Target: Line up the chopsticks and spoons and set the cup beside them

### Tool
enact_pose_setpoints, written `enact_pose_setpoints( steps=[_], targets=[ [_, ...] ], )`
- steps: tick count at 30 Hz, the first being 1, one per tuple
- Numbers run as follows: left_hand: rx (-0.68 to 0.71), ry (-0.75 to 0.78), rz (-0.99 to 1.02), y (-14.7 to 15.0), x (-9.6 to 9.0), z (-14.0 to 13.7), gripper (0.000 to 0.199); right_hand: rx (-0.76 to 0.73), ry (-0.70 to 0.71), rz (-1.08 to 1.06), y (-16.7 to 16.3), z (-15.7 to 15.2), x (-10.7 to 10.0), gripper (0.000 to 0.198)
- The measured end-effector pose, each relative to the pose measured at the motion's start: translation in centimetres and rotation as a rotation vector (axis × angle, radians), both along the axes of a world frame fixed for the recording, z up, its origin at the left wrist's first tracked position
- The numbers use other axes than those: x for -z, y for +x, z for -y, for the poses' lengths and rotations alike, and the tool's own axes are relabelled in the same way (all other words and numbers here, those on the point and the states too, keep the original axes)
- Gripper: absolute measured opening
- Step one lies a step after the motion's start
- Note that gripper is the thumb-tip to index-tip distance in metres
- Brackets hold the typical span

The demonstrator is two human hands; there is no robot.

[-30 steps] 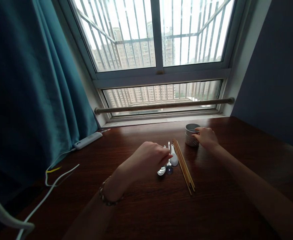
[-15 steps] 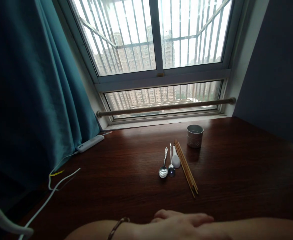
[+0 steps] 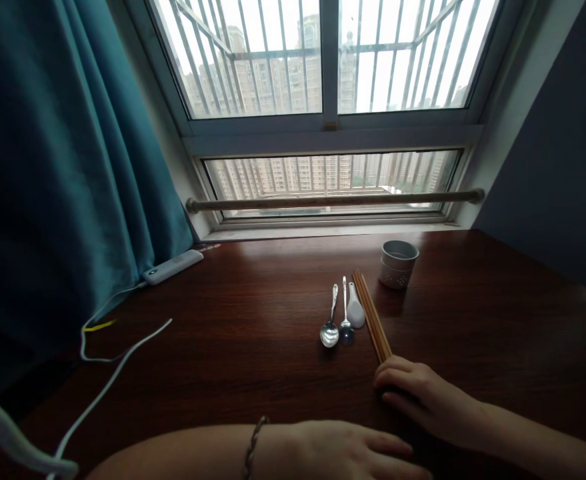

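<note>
A bundle of wooden chopsticks (image 3: pixel 371 317) lies on the dark brown table (image 3: pixel 213 360). My right hand (image 3: pixel 417 393) has its fingers closed over their near end, which it hides. My left hand (image 3: pixel 343 450), with a braided bracelet at the wrist, rests flat at the bottom edge, fingers stretched out and partly cut off; it holds nothing. Left of the chopsticks lie a white soup spoon (image 3: pixel 356 313), a slim metal spoon (image 3: pixel 346 330) and a larger metal spoon (image 3: pixel 329 335), handles pointing away. Beyond my right hand stands a grey cylindrical holder (image 3: pixel 397 265), its mouth facing up.
A white power strip (image 3: pixel 173 267) lies at the far left by the blue curtain (image 3: pixel 123 167). White cables (image 3: pixel 113 380) run along the table's left side. At the back, a rail (image 3: pixel 333 201) crosses in front of the window.
My right hand has moved forward from beside my left hand and closed on the chopsticks' near end. The left fingers now show at the bottom edge. The view has shifted slightly.
</note>
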State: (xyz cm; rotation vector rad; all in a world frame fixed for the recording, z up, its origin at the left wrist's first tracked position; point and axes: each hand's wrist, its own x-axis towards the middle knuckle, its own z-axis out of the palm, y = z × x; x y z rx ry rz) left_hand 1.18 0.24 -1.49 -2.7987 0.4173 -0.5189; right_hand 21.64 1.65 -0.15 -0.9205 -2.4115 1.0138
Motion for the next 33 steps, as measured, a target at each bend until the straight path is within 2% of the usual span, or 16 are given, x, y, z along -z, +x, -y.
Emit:
enact_pose_setpoints(
  steps=[6,11,18,23,28,30,33],
  targets=[
    [-0.008,-0.026,-0.046,0.1,0.4,0.1,0.047,0.025,0.058,-0.035,0.2,-0.4,1.0,0.018],
    [-0.061,-0.166,-0.094,0.3,0.6,0.2,0.053,0.149,0.158,0.049,0.5,-0.3,2.0,0.040],
    [-0.058,-0.248,-0.090,0.4,0.5,0.6,0.051,0.157,0.111,0.032,0.5,-0.4,1.8,0.040],
    [-0.070,-0.298,-0.104,0.4,0.5,0.6,0.050,0.152,0.171,0.005,0.2,-1.4,1.7,0.038],
    [-0.042,-0.252,-0.066,0.2,1.0,0.2,0.050,0.213,0.257,-0.013,-0.6,-1.6,2.1,0.036],
    [-0.017,-0.200,-0.054,0.1,1.1,0.3,0.047,0.131,0.335,-0.039,-1.4,-0.8,2.3,0.033],
    [-0.008,-0.180,-0.099,-0.2,0.8,1.5,0.035,-0.231,0.533,-0.137,-3.6,0.9,3.1,0.030]
  ],
)
